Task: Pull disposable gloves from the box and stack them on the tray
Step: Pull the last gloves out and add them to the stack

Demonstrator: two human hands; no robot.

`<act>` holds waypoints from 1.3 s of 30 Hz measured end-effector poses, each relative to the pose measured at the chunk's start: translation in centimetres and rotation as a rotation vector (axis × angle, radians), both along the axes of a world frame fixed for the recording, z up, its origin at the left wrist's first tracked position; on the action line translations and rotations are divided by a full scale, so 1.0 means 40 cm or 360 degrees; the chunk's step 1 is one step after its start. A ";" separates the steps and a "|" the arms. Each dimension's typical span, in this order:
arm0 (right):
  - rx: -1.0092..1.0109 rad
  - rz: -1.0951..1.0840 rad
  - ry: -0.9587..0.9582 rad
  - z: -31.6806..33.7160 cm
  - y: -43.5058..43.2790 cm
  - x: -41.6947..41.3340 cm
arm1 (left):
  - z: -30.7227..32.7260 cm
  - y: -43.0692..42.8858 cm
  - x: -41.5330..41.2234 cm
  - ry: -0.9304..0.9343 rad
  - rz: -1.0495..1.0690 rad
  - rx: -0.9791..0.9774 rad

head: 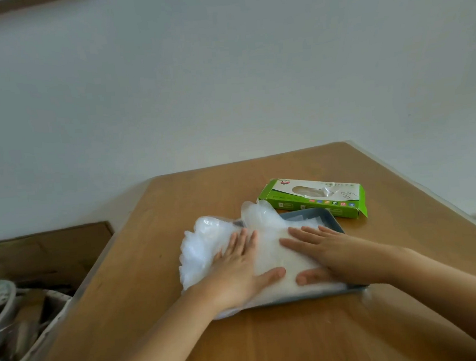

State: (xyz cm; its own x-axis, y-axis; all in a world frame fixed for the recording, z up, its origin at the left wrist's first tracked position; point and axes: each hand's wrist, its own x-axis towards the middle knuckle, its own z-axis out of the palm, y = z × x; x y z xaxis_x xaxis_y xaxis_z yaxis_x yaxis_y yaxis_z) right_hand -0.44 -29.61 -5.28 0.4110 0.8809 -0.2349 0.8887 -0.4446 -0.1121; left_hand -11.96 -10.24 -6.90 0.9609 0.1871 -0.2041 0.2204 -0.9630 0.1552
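Both forearms reach in from the lower edge of the frame toward its centre. The left hand (237, 267) lies flat, palm down, fingers straight and close together, thumb spread out to the right. The right hand (325, 254) is likewise flat and palm down, fingers straight and pointing toward the upper left, thumb stretched leftward until its tip nearly meets the left thumb. Both hands press on a stack of clear disposable gloves (266, 234), which lies directly under the palms on a grey tray (334, 220) in the middle of the frame. The crinkled glove ends spill past the tray's left edge, beyond the left hand's fingertips, and rise above its upper-left corner. Just beyond the tray, right of centre, lies the green and white glove box (314, 199), a glove showing in its top opening. All rest on a wooden table (270, 341).
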 end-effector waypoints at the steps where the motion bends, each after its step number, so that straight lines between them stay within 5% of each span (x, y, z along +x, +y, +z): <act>1: -0.0052 0.0000 0.0000 0.004 -0.004 0.007 | 0.001 0.015 -0.004 0.0009 0.0020 0.0019; 10: -0.0269 -0.0115 0.0166 0.078 -0.021 0.039 | 0.125 0.049 -0.057 0.0391 0.0117 0.0131; 13: 0.0172 -0.0242 0.0241 0.105 0.005 0.094 | 0.186 0.046 -0.049 0.0374 0.0071 0.0099; 18: 0.0755 -0.0593 -0.0141 0.100 0.066 0.233 | 0.255 0.000 0.030 -0.0117 -0.0040 0.0108; 26: 0.0392 -0.0508 -0.0077 0.058 0.146 0.291 | 0.236 -0.056 0.240 -0.0184 -0.0082 -0.0085; 31: 0.0575 -0.0473 0.0156 0.061 0.139 0.300 | 0.175 -0.047 0.325 -0.0013 -0.0048 -0.0159; 39: 0.0539 -0.0418 -0.0165 0.041 0.147 0.322 | 0.106 -0.050 0.394 0.0111 0.0115 -0.0121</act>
State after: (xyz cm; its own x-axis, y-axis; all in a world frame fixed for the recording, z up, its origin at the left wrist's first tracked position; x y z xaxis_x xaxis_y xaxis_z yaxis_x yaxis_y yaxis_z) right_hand 12.46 -23.72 -3.65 0.6377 0.7633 0.1035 0.7645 -0.6107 -0.2063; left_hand 3.80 -12.22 -2.67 0.9285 0.2365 -0.2863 0.3014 -0.9303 0.2089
